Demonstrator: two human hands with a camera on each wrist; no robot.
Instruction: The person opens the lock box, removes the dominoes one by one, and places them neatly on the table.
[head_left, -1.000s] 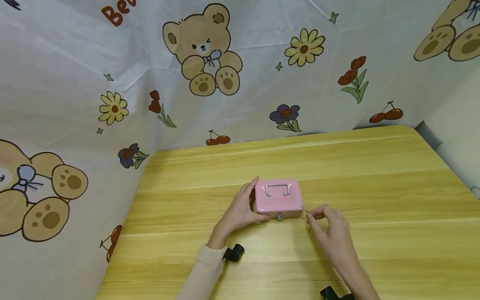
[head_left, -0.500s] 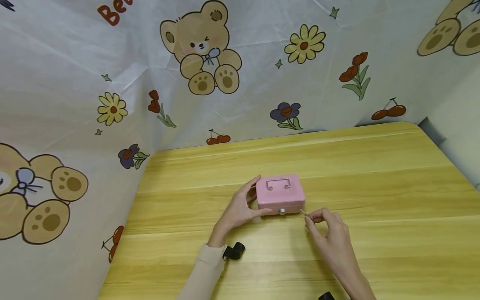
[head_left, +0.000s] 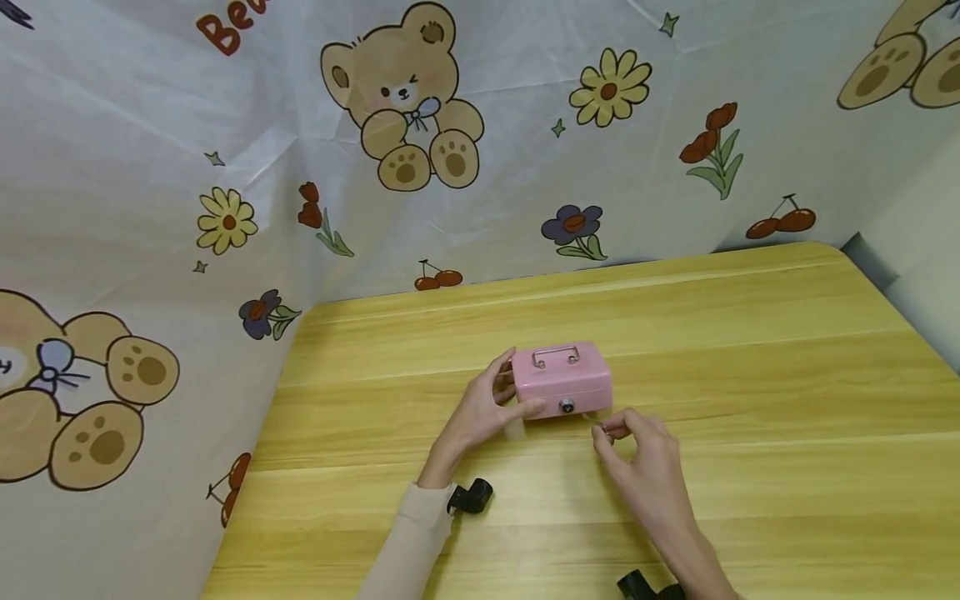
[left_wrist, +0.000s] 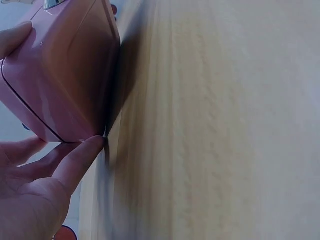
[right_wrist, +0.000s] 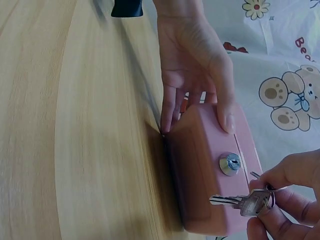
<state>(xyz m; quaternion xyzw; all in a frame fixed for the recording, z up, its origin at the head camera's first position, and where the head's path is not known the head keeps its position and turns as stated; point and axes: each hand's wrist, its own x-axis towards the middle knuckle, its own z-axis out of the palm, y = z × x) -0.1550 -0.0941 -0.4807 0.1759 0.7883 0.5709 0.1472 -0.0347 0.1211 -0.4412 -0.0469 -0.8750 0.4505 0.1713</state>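
Partly, the right hand [head_left: 647, 468] pinching the keys [right_wrist: 251, 202] hides their ring [right_wrist: 273, 200].

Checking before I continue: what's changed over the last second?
The pink box has tipped back, its lock facing further up. The right hand has moved left, bringing its keys nearer the lock. The left hand still grips the box; nothing was released.
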